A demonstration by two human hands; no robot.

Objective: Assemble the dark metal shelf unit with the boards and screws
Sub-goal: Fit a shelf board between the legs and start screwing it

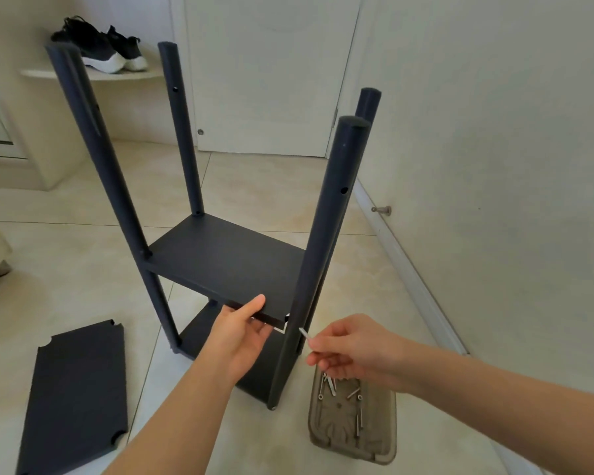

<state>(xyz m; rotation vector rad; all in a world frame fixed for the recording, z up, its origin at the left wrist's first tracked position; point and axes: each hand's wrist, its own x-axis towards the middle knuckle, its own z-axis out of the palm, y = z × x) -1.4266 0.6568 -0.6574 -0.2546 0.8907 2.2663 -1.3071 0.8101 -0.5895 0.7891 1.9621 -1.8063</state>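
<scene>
Soft, even, fairly bright light fills the room with only faint shadows; its source cannot be told. The tiled floor (66, 255) shows a mild sheen. Wide-angle distortion splays the dark posts (314, 255) and curves the baseboard (408, 269); corners look slightly soft.

The left hand (242, 332) reaches up from the lower edge on a bare forearm. It grips the near edge of the shelf board (220, 258), thumb on top and fingers curled beneath. The right hand (354, 347) comes in from the right on a bare forearm, pinching a small screw (304, 334) between thumb and fingers, near the left hand.
</scene>
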